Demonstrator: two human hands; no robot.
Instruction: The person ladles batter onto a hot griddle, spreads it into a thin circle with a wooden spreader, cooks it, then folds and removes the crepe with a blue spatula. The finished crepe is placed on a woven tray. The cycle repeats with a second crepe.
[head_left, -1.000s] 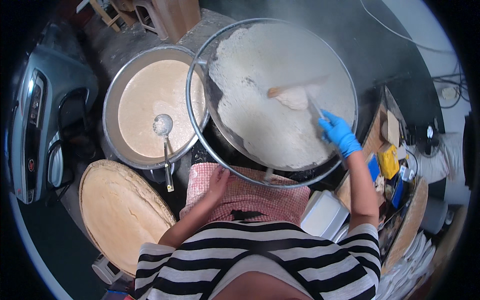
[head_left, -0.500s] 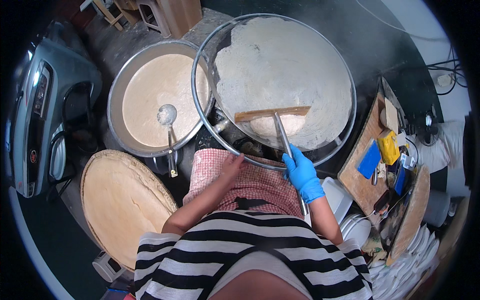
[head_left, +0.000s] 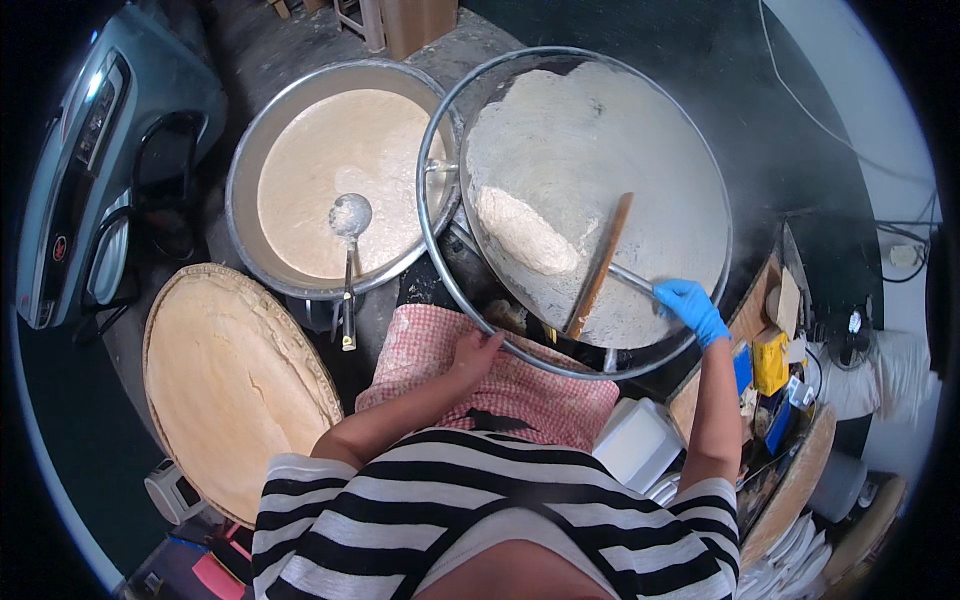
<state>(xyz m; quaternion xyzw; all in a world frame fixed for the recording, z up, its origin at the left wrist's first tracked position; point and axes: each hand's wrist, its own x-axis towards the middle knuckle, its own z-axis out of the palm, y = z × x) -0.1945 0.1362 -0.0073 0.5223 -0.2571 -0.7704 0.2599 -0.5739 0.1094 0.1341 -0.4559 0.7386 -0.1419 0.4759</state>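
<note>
My right hand (head_left: 680,305), in a blue glove, grips the metal handle of a wooden spreader (head_left: 605,255), whose blade stands diagonally on the round griddle (head_left: 660,150) coated with pale batter. A soft mound of batter (head_left: 525,230) lies left of the blade. My bare left hand (head_left: 475,355) has its fingers on the front of the metal ring (head_left: 432,140) encircling the griddle, beside a pink checked cloth (head_left: 410,340). Left of the griddle, a metal pot (head_left: 242,190) holds creamy batter, with a ladle (head_left: 350,215) resting in it.
At lower left lies a round tray of thin pale sheets (head_left: 235,385). A teal appliance (head_left: 95,160) stands far left. At right are wooden boards, a yellow item (head_left: 770,360), a white container (head_left: 635,440) and cables. Wooden furniture (head_left: 420,25) stands at the back.
The spreader has turned from crosswise to steep, moving rightward with my right hand. The batter mound now sits on the griddle's left part. My left hand remains at the ring.
</note>
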